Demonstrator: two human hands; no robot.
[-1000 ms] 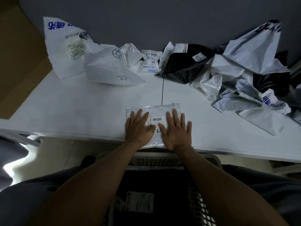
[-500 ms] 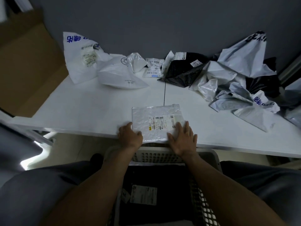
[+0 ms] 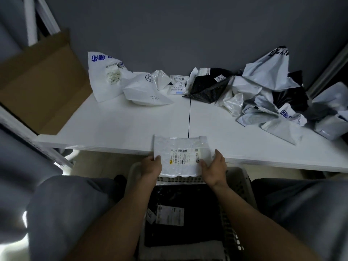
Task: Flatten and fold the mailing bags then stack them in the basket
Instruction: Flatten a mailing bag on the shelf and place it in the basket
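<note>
Holding the folded white mailing bag (image 3: 180, 155) by both side edges, with left grip (image 3: 151, 165) and right grip (image 3: 214, 166) each clamped on it. Held it overhanging the counter's (image 3: 113, 129) near edge, above the basket (image 3: 242, 178). Looked light, thin, slick, floppy; seemed best supported at both sides.

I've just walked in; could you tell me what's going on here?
A person holds a folded white mailing bag by its sides with the left hand and right hand, half off the table edge, above the basket. A folded black bag already lies in it. Crumpled bags wait at the back.
</note>
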